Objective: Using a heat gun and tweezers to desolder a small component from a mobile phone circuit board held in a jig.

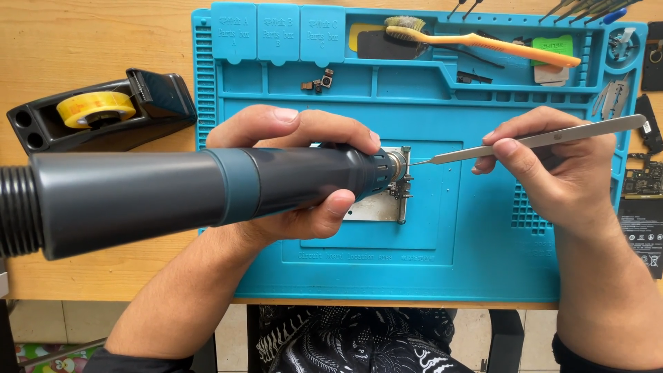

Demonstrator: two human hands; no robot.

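My left hand (297, 173) grips a thick dark grey hot-air tool (179, 197), its metal nozzle pointing right and down at a small metal board clamp (397, 197) on the blue work mat (476, 235). My right hand (552, 173) pinches slim steel tweezers (545, 140). Their fine tip reaches left to just beside the nozzle, over the clamp. The tool's body hides most of what lies in the clamp.
A black tape dispenser (103, 110) with a yellow roll stands at the left on the wooden table. An orange toothbrush (483, 41), small camera parts (318, 83) and picks lie in the mat's top trays. Circuit boards (642, 179) lie at the right edge.
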